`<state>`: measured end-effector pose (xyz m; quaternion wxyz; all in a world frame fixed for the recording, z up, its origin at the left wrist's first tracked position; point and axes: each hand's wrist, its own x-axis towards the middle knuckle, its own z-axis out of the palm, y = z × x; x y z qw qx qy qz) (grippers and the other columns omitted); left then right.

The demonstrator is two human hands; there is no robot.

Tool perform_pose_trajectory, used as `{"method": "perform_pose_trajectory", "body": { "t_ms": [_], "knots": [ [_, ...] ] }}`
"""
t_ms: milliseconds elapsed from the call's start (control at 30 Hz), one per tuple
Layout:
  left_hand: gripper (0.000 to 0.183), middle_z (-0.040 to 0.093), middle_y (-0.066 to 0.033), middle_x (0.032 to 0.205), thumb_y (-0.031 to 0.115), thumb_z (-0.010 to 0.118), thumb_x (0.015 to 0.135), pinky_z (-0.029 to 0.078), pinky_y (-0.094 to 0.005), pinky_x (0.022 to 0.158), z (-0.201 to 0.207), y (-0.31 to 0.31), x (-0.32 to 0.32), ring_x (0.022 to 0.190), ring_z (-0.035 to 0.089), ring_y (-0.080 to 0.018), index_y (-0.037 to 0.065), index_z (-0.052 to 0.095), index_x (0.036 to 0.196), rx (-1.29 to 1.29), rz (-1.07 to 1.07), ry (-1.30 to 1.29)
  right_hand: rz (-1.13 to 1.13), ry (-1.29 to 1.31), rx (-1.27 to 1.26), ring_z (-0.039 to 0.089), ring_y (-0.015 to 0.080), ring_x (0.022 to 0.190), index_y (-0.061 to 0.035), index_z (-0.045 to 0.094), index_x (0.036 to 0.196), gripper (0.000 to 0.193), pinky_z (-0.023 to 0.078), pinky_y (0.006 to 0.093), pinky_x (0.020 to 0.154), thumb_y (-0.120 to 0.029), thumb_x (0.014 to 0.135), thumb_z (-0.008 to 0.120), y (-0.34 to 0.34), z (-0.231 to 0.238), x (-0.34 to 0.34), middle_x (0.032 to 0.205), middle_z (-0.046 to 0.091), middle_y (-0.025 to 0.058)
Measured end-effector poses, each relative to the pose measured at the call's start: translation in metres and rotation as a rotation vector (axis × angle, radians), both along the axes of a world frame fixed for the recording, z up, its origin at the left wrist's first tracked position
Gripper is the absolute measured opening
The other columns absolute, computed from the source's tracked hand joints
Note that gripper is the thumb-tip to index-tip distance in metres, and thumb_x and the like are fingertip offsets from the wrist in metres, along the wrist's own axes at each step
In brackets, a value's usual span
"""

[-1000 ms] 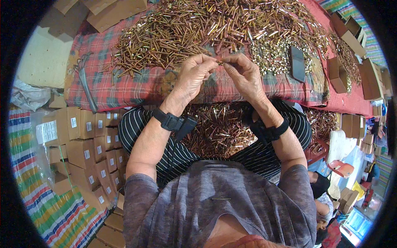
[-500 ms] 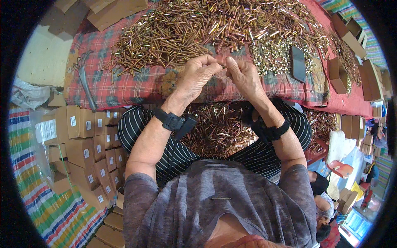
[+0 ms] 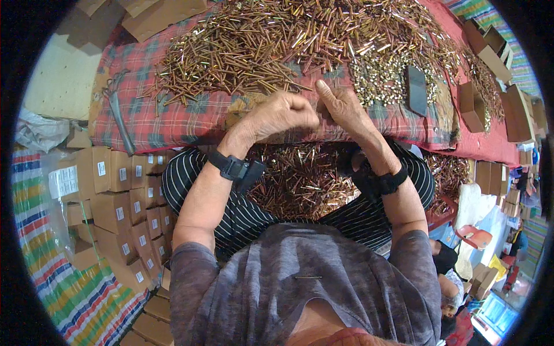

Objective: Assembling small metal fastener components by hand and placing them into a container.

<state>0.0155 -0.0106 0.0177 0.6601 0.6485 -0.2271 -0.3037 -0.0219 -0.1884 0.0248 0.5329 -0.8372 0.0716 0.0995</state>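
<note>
My left hand (image 3: 280,118) is over the near part of the plaid cloth (image 3: 173,124), its fingers curled inward and smeared by motion. Whether anything is in it cannot be seen. Just to its right is my right hand (image 3: 345,108), apart from it, with the thumb raised and the fingers folded in; what they may hold is hidden. Beyond both hands spreads a wide heap of thin brassy metal rods (image 3: 242,55). A pile of small shiny metal pieces (image 3: 378,81) lies beyond my right hand. More rods (image 3: 306,179) fill the space below the cloth's edge, between my legs.
A dark phone (image 3: 415,91) lies right of the small pieces. At the cloth's left is a long grey metal tool (image 3: 119,118). Stacked cardboard boxes (image 3: 118,213) stand at left; open boxes (image 3: 473,106) sit at far right. Another person (image 3: 450,282) is at lower right.
My left hand has come down toward me and away from my right hand; before, their fingertips met around a small thin thing. My right hand stays nearly in place.
</note>
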Motion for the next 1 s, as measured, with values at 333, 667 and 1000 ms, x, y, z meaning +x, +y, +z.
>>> {"method": "perform_pose_trajectory", "body": {
  "t_ms": [333,667,1000],
  "knots": [
    [0.011,0.056,-0.0160,0.086,0.004,0.055,0.075,0.047,-0.0375,0.073,-0.058,-0.032,0.032,0.087,0.054,-0.0298,0.000,0.065,0.077,0.588,0.342,-1.170,-0.260,-0.410,-0.590,0.061,0.0347,0.074,-0.0004,0.061,0.084,0.024,0.047,0.0415,0.067,-0.025,0.080,0.059,-0.025,-0.061,0.059,0.076,0.062,0.0193],
    [0.004,0.056,-0.0137,0.079,0.005,0.055,0.074,0.042,-0.0381,0.077,-0.056,-0.027,0.034,0.084,0.052,-0.0299,0.004,0.057,0.077,0.617,0.228,-1.209,-0.237,-0.386,-0.609,0.058,0.0391,0.082,0.0012,0.051,0.087,0.026,0.046,0.0435,0.072,-0.013,0.070,0.064,-0.025,-0.070,0.075,0.083,0.060,0.0242],
    [0.024,0.051,0.0019,0.069,0.017,0.051,0.087,0.033,-0.0190,0.048,-0.037,-0.017,0.022,0.056,0.041,-0.0043,0.002,0.056,0.106,0.022,0.345,-0.054,-0.129,-0.059,0.282,0.058,0.0169,0.073,0.0032,0.056,0.107,0.037,0.045,0.0283,0.064,-0.016,0.076,0.058,-0.022,-0.047,0.044,0.082,0.062,0.0110]
  ]
}}
